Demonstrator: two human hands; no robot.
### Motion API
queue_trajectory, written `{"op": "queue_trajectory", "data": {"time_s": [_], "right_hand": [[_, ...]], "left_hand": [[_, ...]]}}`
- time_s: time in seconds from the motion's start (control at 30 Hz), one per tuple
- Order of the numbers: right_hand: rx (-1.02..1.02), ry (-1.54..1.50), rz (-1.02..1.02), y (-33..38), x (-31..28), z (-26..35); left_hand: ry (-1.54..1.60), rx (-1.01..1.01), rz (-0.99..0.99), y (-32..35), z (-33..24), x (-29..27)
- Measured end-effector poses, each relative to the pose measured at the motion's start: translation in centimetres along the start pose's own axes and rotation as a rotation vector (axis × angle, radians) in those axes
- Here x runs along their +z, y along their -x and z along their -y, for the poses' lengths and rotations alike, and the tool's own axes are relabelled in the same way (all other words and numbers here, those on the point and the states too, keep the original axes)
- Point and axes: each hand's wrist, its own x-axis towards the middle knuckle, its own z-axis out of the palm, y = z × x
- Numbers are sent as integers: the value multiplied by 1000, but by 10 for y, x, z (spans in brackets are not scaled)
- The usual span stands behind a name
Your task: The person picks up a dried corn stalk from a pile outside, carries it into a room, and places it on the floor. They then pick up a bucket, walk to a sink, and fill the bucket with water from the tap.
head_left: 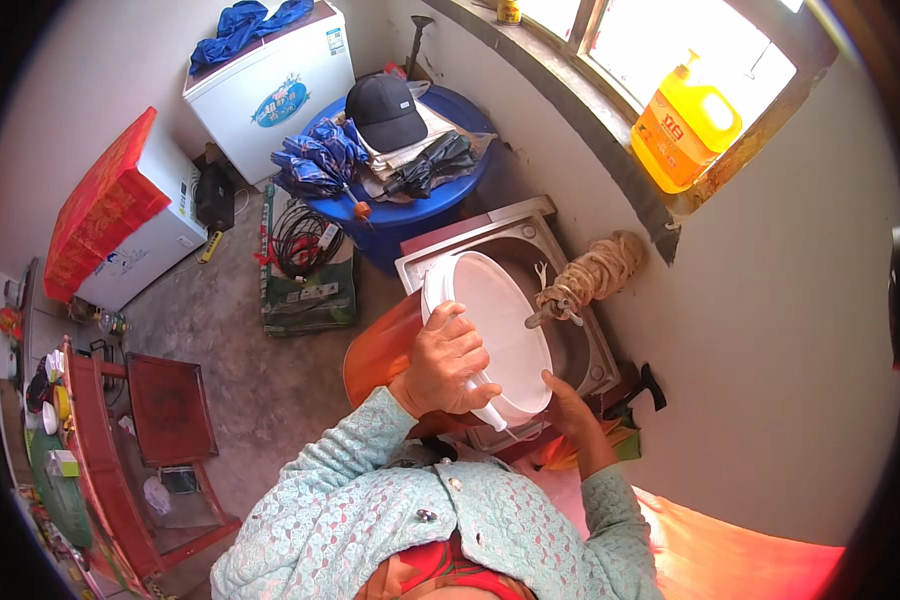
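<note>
Indoors | both hands [445, 360] on bucket [505, 330] by metal sink [598, 352] | grey floor [235, 335] | window [620, 60]

We can pass left above the floor [240, 360]; ahead, the blue tub [425, 210] blocks; right of our white bucket [500, 335], the cloth-wrapped tap [600, 275] and wall [760, 330] bar us.

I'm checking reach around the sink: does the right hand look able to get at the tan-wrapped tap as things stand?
Probably yes, once freed: the right hand is on the rim of the white container, but the tan-wrapped tap looks close, with only the open sink visible between.
</note>
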Motion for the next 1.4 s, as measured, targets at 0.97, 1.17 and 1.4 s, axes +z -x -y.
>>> {"op": "queue_trajectory", "data": {"time_s": [0.97,1.17,1.4], "right_hand": [[-66,-121,-8,3,-14,8],[-119,-92,-19,0,-10,8],[-139,11,15,-9,-22,5]], "left_hand": [[118,-44,-77,38,16,10],[77,-78,-27,41,11,-9],[8,-94,-108,2,-18,-52]]}}
